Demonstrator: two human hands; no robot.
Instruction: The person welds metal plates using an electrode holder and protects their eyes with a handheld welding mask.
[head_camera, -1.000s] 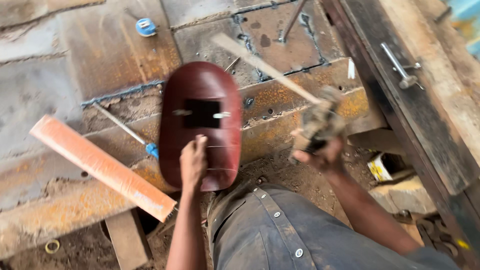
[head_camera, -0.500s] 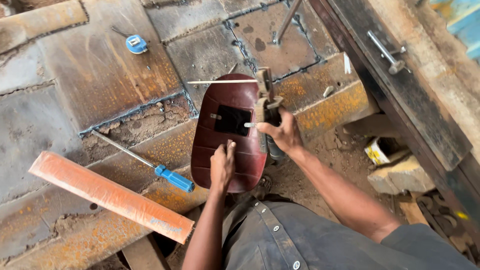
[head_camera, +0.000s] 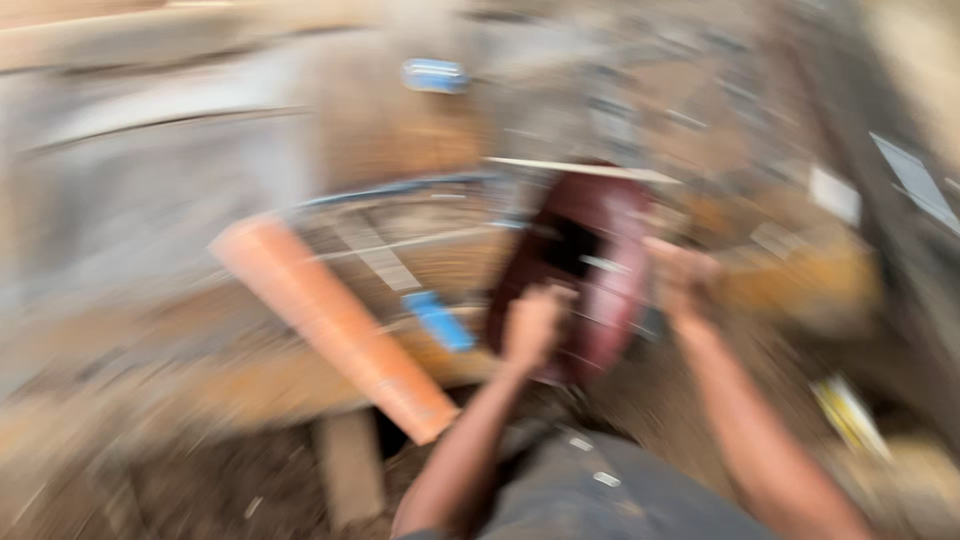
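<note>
The whole view is smeared by motion. My left hand (head_camera: 530, 325) is closed on the back of a dark red welding mask (head_camera: 590, 270), holding it upright over the rusty steel plates (head_camera: 400, 130). Just right of the mask, my right hand (head_camera: 680, 278) is closed on a rod holder that the blur mostly hides. A thin pale welding rod (head_camera: 585, 169) runs level across the top of the mask. My dark trousers (head_camera: 590, 490) fill the bottom of the view.
An orange-rust steel bar (head_camera: 335, 320) lies slanted at the left. A blue-handled screwdriver (head_camera: 440, 320) rests beside it, near the mask. A small blue round object (head_camera: 435, 75) sits on the plates farther off. A yellow thing (head_camera: 850, 415) lies on the dirt at right.
My right hand has carried the rod holder from the right over to the mask, and the rod now lies level above it. The view swung and blurred.
</note>
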